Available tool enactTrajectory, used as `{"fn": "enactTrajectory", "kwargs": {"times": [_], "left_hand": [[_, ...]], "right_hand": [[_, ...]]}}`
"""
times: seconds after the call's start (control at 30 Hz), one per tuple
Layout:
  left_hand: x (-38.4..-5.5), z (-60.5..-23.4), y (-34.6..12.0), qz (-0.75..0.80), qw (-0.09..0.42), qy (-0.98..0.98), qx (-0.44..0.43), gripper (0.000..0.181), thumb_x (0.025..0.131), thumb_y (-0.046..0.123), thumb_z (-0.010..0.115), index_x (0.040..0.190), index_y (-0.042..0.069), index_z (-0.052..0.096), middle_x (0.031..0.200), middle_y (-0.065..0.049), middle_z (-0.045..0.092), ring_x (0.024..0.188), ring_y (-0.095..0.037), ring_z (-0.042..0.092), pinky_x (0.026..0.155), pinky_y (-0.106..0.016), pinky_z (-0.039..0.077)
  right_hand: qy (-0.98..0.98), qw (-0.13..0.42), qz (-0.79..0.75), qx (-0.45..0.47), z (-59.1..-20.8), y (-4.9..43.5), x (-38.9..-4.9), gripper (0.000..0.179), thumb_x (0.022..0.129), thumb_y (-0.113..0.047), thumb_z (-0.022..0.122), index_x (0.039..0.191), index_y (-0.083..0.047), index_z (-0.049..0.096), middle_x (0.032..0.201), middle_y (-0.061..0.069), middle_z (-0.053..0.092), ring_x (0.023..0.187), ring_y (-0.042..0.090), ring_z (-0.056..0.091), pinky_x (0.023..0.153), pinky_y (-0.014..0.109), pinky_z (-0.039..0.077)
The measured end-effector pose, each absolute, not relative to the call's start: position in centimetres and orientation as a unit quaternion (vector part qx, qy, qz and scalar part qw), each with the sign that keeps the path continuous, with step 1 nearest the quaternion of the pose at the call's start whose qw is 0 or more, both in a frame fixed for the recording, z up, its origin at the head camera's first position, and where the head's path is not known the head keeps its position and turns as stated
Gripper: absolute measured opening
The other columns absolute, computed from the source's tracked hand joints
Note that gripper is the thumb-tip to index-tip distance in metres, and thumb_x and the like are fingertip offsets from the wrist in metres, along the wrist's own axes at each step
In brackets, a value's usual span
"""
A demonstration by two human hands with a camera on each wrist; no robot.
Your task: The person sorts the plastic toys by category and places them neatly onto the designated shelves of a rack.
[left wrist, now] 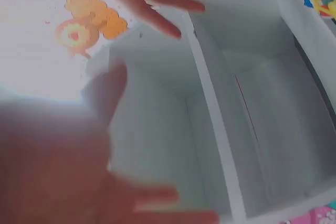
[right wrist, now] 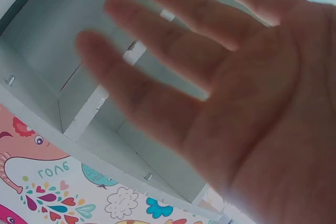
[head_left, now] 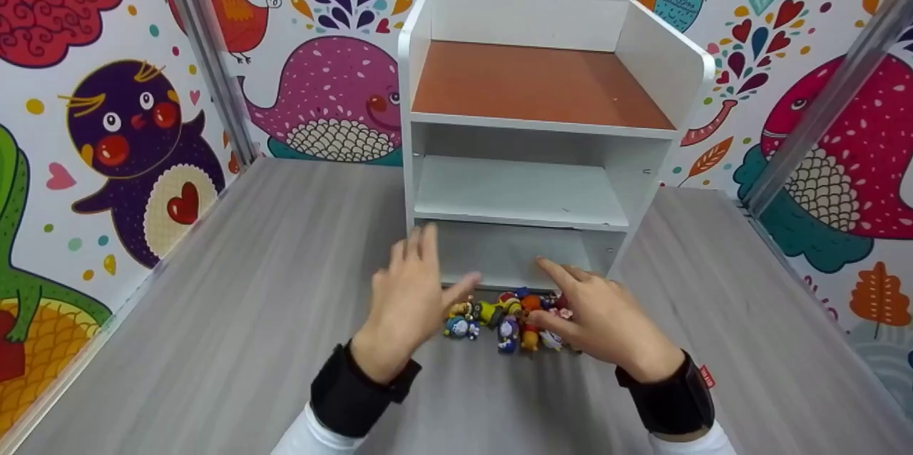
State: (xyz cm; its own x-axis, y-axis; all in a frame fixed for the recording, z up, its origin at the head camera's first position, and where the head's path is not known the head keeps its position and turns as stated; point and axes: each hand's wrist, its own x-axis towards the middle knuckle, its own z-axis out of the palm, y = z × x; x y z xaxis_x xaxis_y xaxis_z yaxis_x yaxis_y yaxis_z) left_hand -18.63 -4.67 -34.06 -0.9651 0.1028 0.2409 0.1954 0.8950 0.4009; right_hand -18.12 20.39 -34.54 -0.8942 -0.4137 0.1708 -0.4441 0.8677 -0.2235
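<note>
A pile of small cartoon figurines (head_left: 508, 335), in blue, yellow, orange and purple, lies on the grey floor against the foot of a white shelf unit (head_left: 528, 220). My left hand (head_left: 408, 291) hovers at the unit's left front with its fingers extended and thumb spread, holding nothing. Above the right part of the pile is my right hand (head_left: 606, 316), its fingers stretched out and hiding some figurines. In the right wrist view the right palm (right wrist: 247, 98) shows bare, fingers apart. The left wrist view shows a blurred left hand (left wrist: 58, 156) before the shelf compartments.
The shelf unit has a brown top board (head_left: 535, 84) with raised white sides, and two white compartments below it. Grey wood-look flooring (head_left: 235, 312) surrounds it. Walls printed with cartoon animals (head_left: 335, 95) stand behind and at both sides, with metal posts (head_left: 207, 48) at the corners.
</note>
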Motion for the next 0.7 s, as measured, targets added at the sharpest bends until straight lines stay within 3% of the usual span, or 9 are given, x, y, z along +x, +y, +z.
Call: {"fn": "enactTrajectory", "kwargs": {"times": [0.1,0.2,0.27,0.37,0.53,0.6,0.7], "left_hand": [[-19.9,-33.1,-5.7,-0.288,0.177,-0.940,-0.050,0.071,0.093,0.054,0.063,0.137,0.001,0.043,0.129,-0.023,0.059,0.108,-0.036,0.062,0.076,-0.047,0.058],[-21.7,-33.1,-7.0,-0.353,0.221,-0.909,-0.028,0.060,0.094,0.047,0.066,0.131,0.004,0.046,0.119,-0.019,0.062,0.098,-0.033,0.064,0.073,-0.044,0.056],[-23.1,-33.8,-7.8,-0.387,0.234,-0.892,-0.016,0.060,0.095,0.045,0.066,0.133,0.004,0.044,0.122,-0.020,0.061,0.101,-0.035,0.064,0.077,-0.047,0.055],[-25.4,-35.7,-8.6,-0.438,0.224,-0.871,-0.012,0.067,0.096,0.042,0.065,0.142,0.001,0.038,0.138,-0.024,0.054,0.118,-0.041,0.060,0.092,-0.053,0.052],[-28.6,-38.6,-8.4,-0.561,0.157,-0.812,-0.039,0.072,0.100,0.033,0.060,0.152,-0.004,0.024,0.158,-0.030,0.031,0.147,-0.044,0.033,0.119,-0.057,0.030],[-29.6,-39.0,-8.0,-0.600,0.138,-0.786,-0.053,0.073,0.102,0.031,0.057,0.154,-0.004,0.020,0.161,-0.028,0.026,0.151,-0.042,0.025,0.123,-0.056,0.022],[-30.7,-39.0,-7.4,-0.633,0.126,-0.761,-0.072,0.071,0.103,0.029,0.054,0.155,-0.002,0.018,0.161,-0.026,0.026,0.151,-0.039,0.025,0.124,-0.056,0.019]], "right_hand": [[-0.961,0.077,0.138,0.226,-33.9,20.5,-18.3,0.062,0.093,-0.041,0.070,0.144,-0.011,0.054,0.099,0.011,0.072,0.056,0.008,0.052,0.056,0.029,0.048],[-0.959,0.075,0.148,0.229,-33.9,20.9,-18.7,0.049,0.094,-0.034,0.069,0.136,-0.009,0.060,0.091,0.007,0.071,0.053,0.003,0.044,0.052,0.023,0.040],[-0.956,0.057,0.157,0.240,-34.3,21.4,-19.1,0.041,0.096,-0.027,0.066,0.131,-0.006,0.063,0.097,0.008,0.073,0.059,0.004,0.053,0.054,0.024,0.045],[-0.954,0.007,0.168,0.248,-35.1,22.1,-19.9,0.030,0.097,-0.017,0.063,0.123,-0.002,0.066,0.100,0.010,0.074,0.068,0.006,0.060,0.059,0.026,0.050],[-0.959,-0.060,0.171,0.218,-36.7,23.0,-21.2,0.024,0.096,-0.010,0.061,0.118,0.000,0.068,0.096,0.010,0.074,0.076,0.013,0.065,0.070,0.036,0.057],[-0.963,-0.079,0.167,0.195,-37.0,23.3,-21.5,0.025,0.096,-0.008,0.061,0.119,-0.002,0.068,0.102,0.011,0.074,0.082,0.016,0.067,0.075,0.040,0.058],[-0.967,-0.106,0.163,0.164,-37.1,23.5,-21.9,0.026,0.096,-0.007,0.061,0.121,-0.006,0.068,0.106,0.010,0.073,0.088,0.020,0.066,0.079,0.043,0.057]]}}
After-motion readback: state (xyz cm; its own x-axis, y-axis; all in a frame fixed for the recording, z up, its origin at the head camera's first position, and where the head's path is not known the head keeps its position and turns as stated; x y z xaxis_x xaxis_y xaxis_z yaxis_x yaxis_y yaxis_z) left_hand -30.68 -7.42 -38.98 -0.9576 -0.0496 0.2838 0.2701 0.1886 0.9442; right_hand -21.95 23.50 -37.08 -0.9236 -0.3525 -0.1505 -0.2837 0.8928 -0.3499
